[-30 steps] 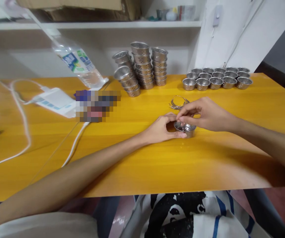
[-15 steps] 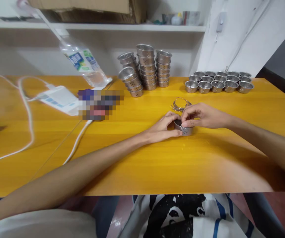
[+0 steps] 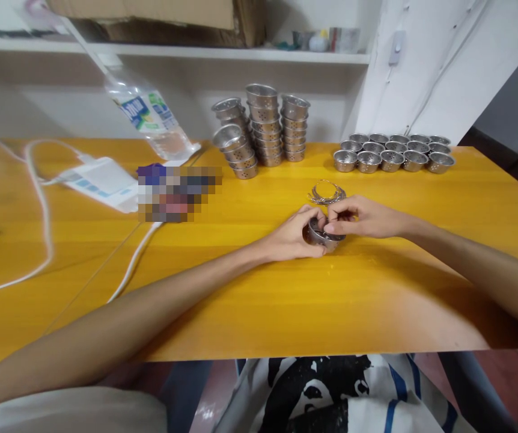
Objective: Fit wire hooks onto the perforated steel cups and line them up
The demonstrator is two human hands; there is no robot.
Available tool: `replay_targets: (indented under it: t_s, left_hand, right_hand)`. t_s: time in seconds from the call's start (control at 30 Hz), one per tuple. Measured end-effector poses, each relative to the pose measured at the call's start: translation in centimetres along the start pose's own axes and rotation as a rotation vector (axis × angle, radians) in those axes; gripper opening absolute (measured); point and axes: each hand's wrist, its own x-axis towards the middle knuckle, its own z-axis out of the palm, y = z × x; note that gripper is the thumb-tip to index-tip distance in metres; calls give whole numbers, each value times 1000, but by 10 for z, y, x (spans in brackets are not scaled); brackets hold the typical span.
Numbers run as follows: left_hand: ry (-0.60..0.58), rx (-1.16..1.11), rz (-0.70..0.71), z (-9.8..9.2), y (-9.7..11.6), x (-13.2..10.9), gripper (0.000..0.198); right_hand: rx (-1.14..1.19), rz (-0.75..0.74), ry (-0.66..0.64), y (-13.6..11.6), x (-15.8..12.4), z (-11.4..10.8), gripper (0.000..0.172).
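Observation:
A small perforated metal strainer cup [image 3: 330, 241] is tilted just above or on the yellow table. My left hand [image 3: 291, 236] is closed around its left side, thumb low at the front and fingers at the back rim. My right hand [image 3: 363, 218] is pinched at the cup's right rim, fingertips at its opening. What lies between those fingertips is too small to make out. Just behind my hands lies a loose bundle of thin curved wires [image 3: 326, 195].
Tall stacks of strainer cups [image 3: 268, 127] stand at the back middle. Rows of single cups [image 3: 392, 159] sit at the back right. On the left are a plastic bottle [image 3: 151, 117], a white power strip [image 3: 101, 183] and white cables [image 3: 47, 228]. A shelf [image 3: 241, 54] runs behind.
The cup has gone from nearly level to tilted and shifted slightly left. My left fingers have wrapped further around it. My right fingertips stay at its rim.

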Motion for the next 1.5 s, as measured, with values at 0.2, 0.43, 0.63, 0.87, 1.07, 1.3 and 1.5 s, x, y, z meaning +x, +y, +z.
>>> replay_targets:
  t_s: [0.2,0.43,0.63,0.87,1.07,1.3,1.5]
  left_hand:
    - [-19,-55,-6,-2,-3,0,43]
    - [7,-84,1,1,0,1,43]
    - [-2,-126,-19,1,1,1,43]
    - [8,-119,-21,0,1,0,43]
    - [6,-66,-21,1,2,-3,40]
    - [202,-100,-41,7,-3,-2,47]
    - [354,3,115,11,-7,-5,50]
  right_hand:
    - [39,-43,15,13,2,9,47]
    - [13,-43,77,16,4,16,55]
    - [-11,-45,62,20,4,14,54]
    - [22,-39,68,21,5,15,53]
    - [53,-46,97,20,4,21,48]
    - [187,-9,418,27,5,22,46]
    - [360,400,449,34,7,33,47]
